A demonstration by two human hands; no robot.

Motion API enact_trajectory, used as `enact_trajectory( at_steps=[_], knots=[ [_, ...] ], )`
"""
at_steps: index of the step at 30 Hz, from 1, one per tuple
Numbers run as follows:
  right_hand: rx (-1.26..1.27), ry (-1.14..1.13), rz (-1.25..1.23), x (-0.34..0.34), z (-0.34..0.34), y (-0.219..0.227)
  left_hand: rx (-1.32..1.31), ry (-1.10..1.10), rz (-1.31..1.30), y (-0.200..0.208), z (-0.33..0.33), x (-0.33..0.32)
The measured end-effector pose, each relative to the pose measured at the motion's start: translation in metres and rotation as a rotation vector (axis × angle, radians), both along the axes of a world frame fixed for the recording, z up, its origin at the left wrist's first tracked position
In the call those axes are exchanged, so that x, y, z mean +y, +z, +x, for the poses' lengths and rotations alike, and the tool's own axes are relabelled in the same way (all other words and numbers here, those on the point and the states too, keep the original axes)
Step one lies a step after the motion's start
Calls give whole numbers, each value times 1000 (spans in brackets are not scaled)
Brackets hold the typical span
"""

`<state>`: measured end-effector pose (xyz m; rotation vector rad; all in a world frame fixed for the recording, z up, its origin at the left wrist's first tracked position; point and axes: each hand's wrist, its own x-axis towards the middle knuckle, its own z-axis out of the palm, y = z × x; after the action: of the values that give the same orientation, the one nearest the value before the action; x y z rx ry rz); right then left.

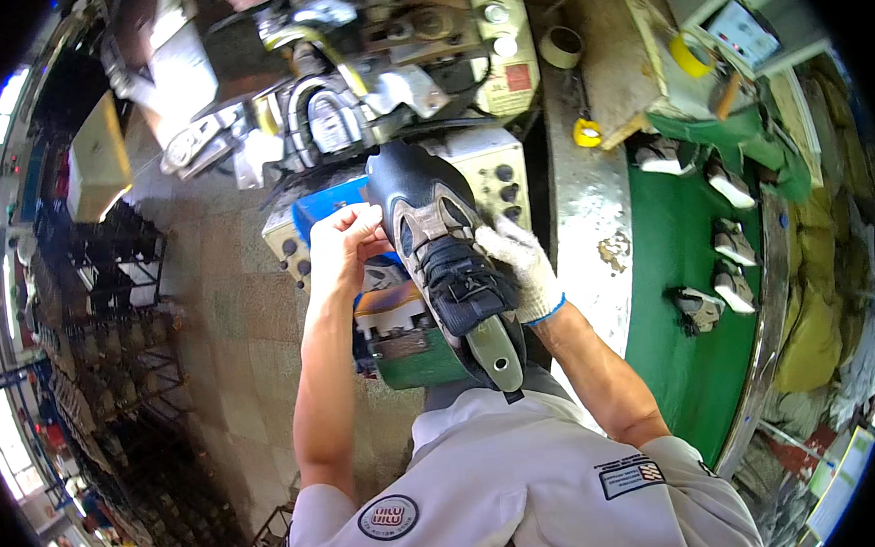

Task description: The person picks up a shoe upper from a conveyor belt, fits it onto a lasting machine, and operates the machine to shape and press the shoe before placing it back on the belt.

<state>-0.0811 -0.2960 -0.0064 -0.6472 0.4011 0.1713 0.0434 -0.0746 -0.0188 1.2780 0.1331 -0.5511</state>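
Observation:
Between my hands is a dark shoe upper (442, 235) with black laces and grey-brown overlays. A greenish-grey shoe last (495, 352) with a round hole shows in its opening, at the end close to my body. The smooth black toe points away toward the machine (333, 119). My bare left hand (350, 241) pinches the upper's left edge near the toe. In a white knit glove with a blue cuff, my right hand (522, 268) is closed along the right side; some of its fingers are hidden by the shoe.
A pale control box with black knobs (504, 181) sits under the machine head. To the right runs a green conveyor belt (680, 384) carrying several shoes (734, 285). Dark racks with rows of shoes (111, 344) line the left. A yellow tape roll (690, 54) stands at upper right.

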Motion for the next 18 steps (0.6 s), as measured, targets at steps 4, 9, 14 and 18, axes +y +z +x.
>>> enact_trajectory(
  at_steps=[4, 9, 14, 18],
  knots=[
    [-131, -4, -282, 34, 39, 1, -21, 257, 9, -3, 11, 34],
    [-189, -61, -398, 65, 88, 4, -142, 380, -77, 12, 40, 50],
    [-415, -193, -775, 76, 133, -37, -317, 374, -163, 18, 79, 50],
    [-226, -253, -14, 106, 152, -28, -264, 390, -167, 6, 90, 58]
  ],
)
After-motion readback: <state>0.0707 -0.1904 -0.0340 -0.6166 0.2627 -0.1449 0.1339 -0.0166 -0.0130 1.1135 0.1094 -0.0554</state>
